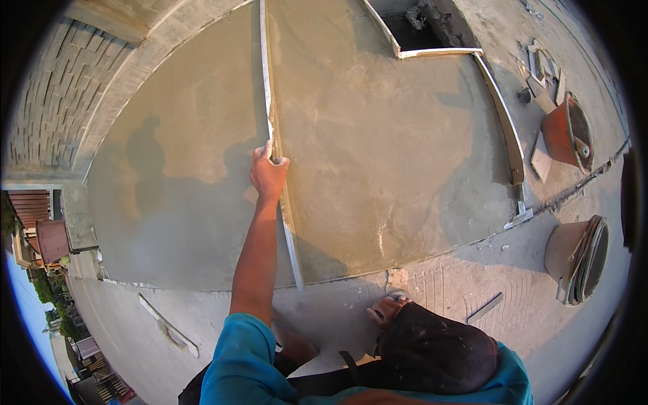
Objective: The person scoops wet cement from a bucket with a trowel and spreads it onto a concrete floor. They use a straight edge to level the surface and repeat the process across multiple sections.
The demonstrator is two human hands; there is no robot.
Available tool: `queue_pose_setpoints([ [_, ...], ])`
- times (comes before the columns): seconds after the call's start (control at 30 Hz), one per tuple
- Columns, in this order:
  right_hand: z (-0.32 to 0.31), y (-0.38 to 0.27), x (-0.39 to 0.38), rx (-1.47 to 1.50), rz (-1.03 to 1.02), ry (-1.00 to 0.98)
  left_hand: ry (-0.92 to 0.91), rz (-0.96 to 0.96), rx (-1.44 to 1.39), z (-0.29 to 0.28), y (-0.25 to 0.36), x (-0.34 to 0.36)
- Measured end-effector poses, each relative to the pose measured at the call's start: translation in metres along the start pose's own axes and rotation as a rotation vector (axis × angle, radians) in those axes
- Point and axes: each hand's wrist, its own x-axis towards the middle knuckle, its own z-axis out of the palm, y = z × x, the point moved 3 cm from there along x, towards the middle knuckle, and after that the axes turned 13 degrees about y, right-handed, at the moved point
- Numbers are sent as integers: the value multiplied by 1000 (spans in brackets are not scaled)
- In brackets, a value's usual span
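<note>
My left arm, in a teal sleeve, reaches out over a wet, smooth cement surface (378,148). At its end, my left hand (268,177) is closed around a long narrow strip (265,74), with the thumb on its right side. Pale along its edge and smeared with cement, this strip runs from the far edge to the near edge and splits the surface in two. Whether anything else is under the fingers is hidden. My right hand is out of view; only a bit of bare arm (398,398) shows at the lower edge.
A rectangular pit (422,27) edged by boards opens at the far right. An orange bucket (559,135) and stacked buckets (563,250) stand on the right. Loose sticks (169,327) lie on the near floor. My bent knee (439,347) and foot (390,309) are close to the cement edge.
</note>
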Motion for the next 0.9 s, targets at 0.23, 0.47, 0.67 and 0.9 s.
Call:
queue_pose_setpoints([
  [0.23, 17, 17, 4, -81, -154, -45, -129, -47, -170, 1, 0, 2],
  [0.47, 7, 3, 2, -21, 27, 0, -99, -64, -370, 10, -21, 12],
  [0.67, -1, -1, 4, -204, -11, -83, -179, -58, -291, 11, 4, 0],
  [0.9, 28, 20, -4, -20, -5, -60, -171, -41, -269, 13, 12, -10],
])
